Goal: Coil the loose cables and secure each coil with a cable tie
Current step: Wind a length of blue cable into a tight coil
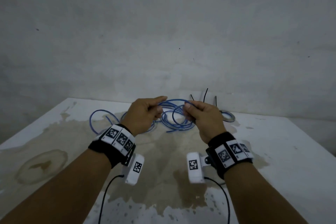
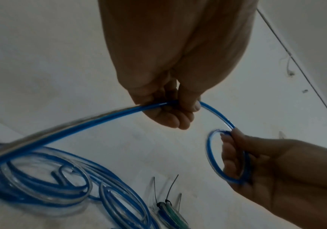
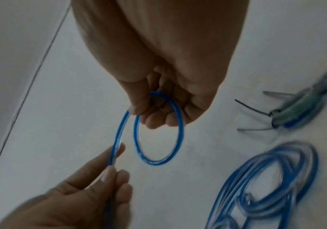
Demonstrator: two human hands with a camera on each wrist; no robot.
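The right hand [image 1: 203, 116] is pinching a small loop of blue cable [image 3: 158, 131] while the left hand [image 1: 143, 112] fingers are pinching the feed, which is likely springing open if either pinch loosens.

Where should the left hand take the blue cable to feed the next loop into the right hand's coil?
Pinch the blue cable on the free run just left of the left hand, coming from above. That stretch hangs clear of the table, unlike the tangled slack lying on it, and curves straight toward the small loop held by the right hand.
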